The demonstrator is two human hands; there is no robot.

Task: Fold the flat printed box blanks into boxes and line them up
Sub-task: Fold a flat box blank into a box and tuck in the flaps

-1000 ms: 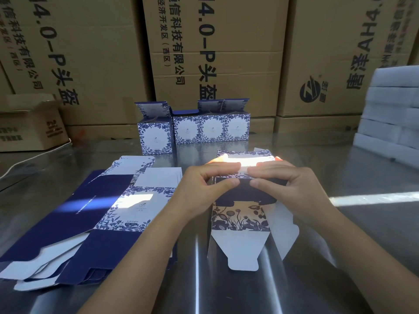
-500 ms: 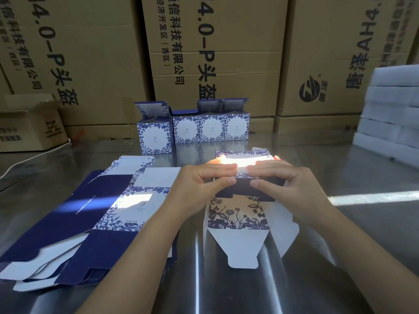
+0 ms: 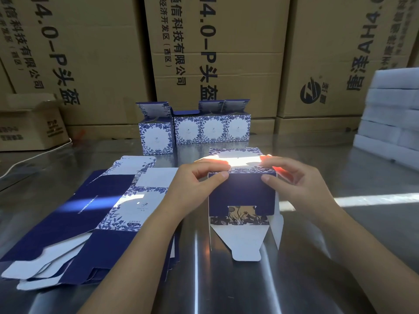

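Half-folded navy-and-white floral cardboard box (image 3: 242,196), lying on steel table (image 3: 226,288), long axis running toward the person, white flaps nearest; left hand (image 3: 197,180) and right hand (image 3: 292,177), equally near, fingers pinching its top corners.

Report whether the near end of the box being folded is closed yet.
Open: the box has its white tuck flap sticking out unfolded toward the camera.
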